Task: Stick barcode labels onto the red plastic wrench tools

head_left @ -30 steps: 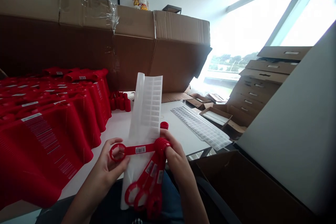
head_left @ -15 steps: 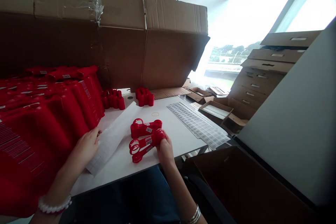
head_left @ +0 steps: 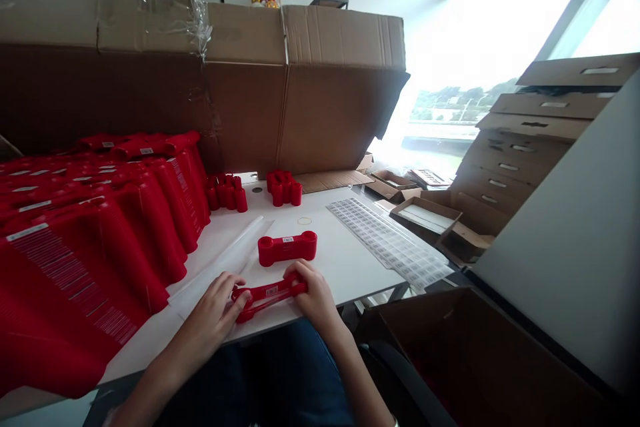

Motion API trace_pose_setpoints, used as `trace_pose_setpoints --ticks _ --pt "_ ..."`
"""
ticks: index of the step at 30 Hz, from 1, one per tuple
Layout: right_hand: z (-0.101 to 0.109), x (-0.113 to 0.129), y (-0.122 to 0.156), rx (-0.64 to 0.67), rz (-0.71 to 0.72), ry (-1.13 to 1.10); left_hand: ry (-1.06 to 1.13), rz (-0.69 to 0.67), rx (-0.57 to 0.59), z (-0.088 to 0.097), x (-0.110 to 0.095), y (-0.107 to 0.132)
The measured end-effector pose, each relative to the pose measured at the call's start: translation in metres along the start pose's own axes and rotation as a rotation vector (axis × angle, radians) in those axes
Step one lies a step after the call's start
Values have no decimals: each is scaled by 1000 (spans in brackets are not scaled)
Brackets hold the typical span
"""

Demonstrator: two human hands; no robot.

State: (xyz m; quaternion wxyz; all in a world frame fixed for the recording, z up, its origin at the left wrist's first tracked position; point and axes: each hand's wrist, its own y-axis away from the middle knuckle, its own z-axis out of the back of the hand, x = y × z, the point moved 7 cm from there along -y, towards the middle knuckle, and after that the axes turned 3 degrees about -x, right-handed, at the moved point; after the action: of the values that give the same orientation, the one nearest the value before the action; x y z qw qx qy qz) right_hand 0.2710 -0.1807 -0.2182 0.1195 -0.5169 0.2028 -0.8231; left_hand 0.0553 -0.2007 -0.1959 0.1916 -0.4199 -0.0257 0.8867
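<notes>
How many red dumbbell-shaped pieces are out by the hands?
2: one piece lies on the white table; another piece sits between left hand and right hand; more may hide beneath it.

The red piece point(head_left: 270, 293) and its twin point(head_left: 287, 248) on the worktop point(head_left: 345, 260) were moulded plastic with a soft gloss. The worktop was smooth, matt white laminate. The sheet point(head_left: 220, 259) was thin, translucent plastic film, faintly shiny. The grid sheet point(head_left: 387, 240) looked like matt white paper. The boxes point(head_left: 245, 100) were rough brown corrugated cardboard, one seam carrying glossy clear tape point(head_left: 200, 27).
</notes>
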Motion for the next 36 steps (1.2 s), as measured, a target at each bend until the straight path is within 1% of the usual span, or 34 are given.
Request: trace_pose_setpoints --ticks 2,5,7,10,19,25,30,34,36 --pt "-2 1 0 10 -2 72 47 27 -20 1 7 -2" --pt "-6 1 0 39 -7 153 109 88 -70 2 24 -3" --pt "-8 0 -1 61 -11 188 156 106 -69 -1 33 -2" --pt "-10 -1 -2 84 -18 228 217 111 -41 -5 38 -1" --pt "-13 -1 -1 86 -55 310 274 112 -64 -2 30 2" --pt "-13 1 0 99 -58 317 256 91 -109 -4 32 7" --pt "-12 -2 0 87 -79 306 120 58 -133 -5 29 6" --pt "-11 -2 0 80 -77 289 -45 5 -158 4 23 5" --pt "-11 0 1 80 -62 275 -97 -3 -189 10 21 8"
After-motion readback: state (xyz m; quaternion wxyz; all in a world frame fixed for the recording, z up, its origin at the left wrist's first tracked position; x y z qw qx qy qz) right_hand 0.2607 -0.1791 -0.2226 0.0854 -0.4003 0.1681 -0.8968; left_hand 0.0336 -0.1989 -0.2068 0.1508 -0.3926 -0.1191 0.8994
